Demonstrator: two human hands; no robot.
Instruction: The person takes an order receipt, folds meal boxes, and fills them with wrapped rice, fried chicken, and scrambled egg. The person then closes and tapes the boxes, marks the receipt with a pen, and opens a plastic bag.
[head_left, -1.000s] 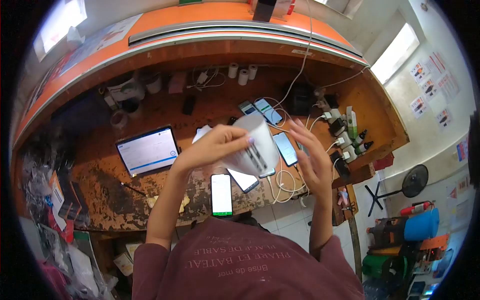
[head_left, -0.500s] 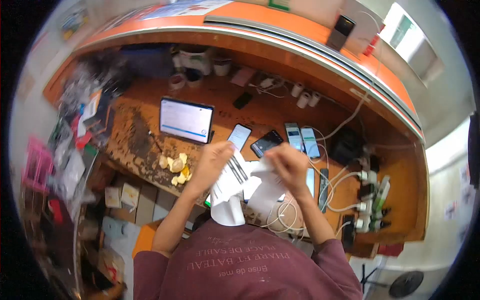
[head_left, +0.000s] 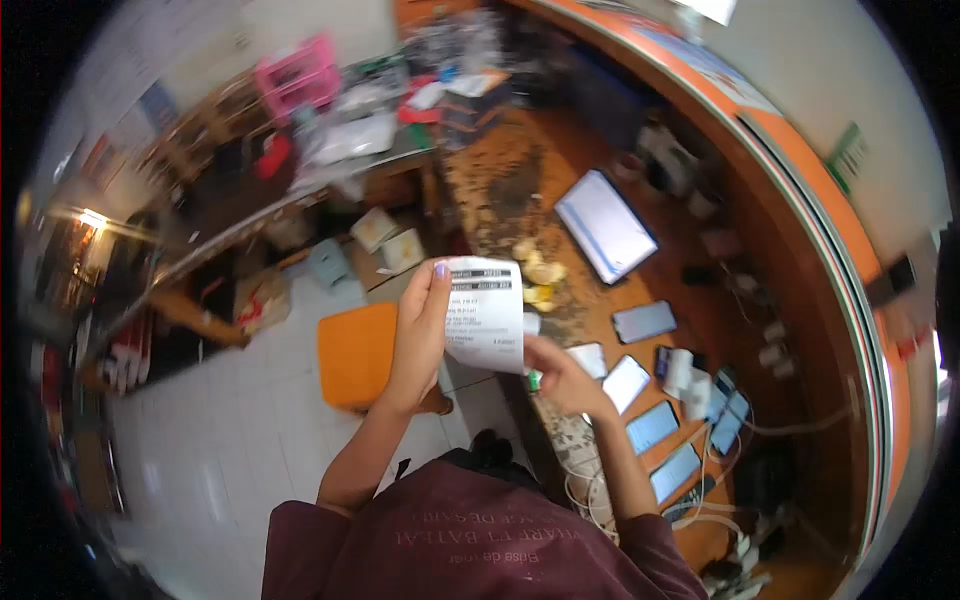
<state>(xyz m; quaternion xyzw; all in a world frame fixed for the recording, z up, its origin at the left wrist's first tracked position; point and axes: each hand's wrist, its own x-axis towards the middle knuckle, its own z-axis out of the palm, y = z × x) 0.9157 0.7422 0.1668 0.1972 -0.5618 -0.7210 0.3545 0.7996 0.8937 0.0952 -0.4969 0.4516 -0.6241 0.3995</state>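
Receipt (head_left: 490,318) pinched by left hand (head_left: 420,325); right hand (head_left: 562,375), half-curled, at its edge.

Illegible and hidden parts
Small print on paper slip (head_left: 490,322) is too fine to read; left hand's (head_left: 415,330) fingers hide behind it; tablet screen (head_left: 607,226) is blurred.

Rcpt (head_left: 485,318) matt ppr; desk (head_left: 492,195) rough, patchy wd

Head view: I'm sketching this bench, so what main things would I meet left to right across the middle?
Orange stool, left hand, printed paper, right hand, phone below the tablet, black device.
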